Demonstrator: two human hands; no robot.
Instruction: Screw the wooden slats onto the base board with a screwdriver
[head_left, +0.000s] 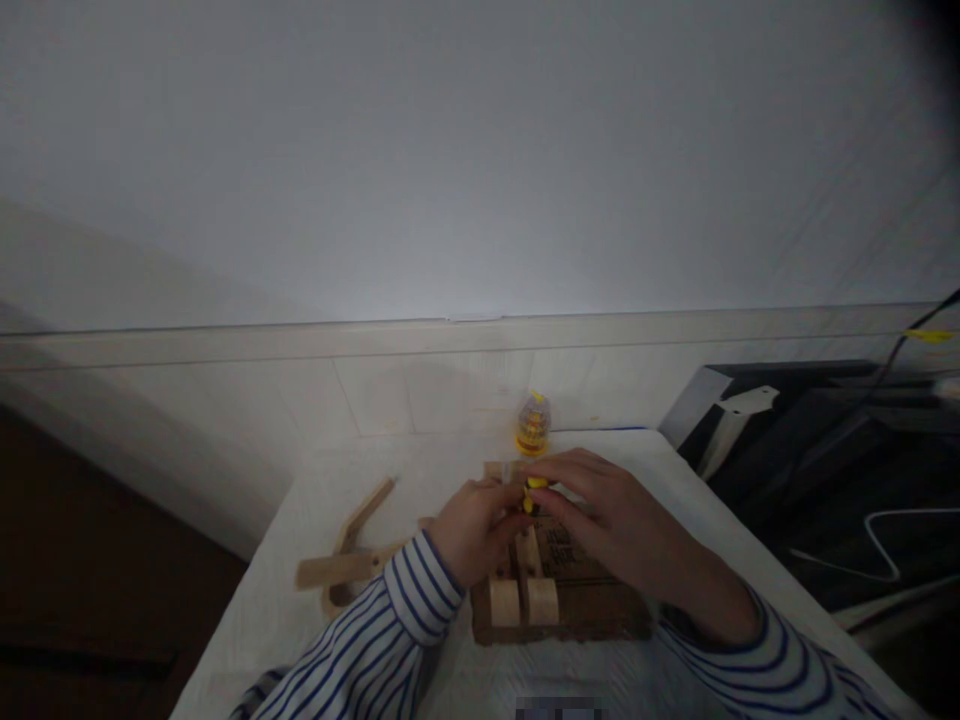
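Observation:
My left hand (480, 525) and my right hand (600, 505) meet above a brown cardboard piece (600, 612) on the white table. Between their fingertips is a small yellow-and-dark piece (535, 483), perhaps a small screwdriver handle; the fingers hide much of it. Both hands are closed in a pinch around it. Under them, light wooden strips (529, 552) with curved-looking ends lie on the cardboard, which bears dark printing. Just beyond the fingers stands a yellow domed container (533, 425) with a clear cover.
More wooden pieces (345, 570), a flat bar and an angled strip among them, lie to the left near my sleeve. At the back rises a pale wall (420, 390). Dark panels (825, 440), a white bracket (739, 410) and a thin white cable (870, 545) are beyond the right table edge.

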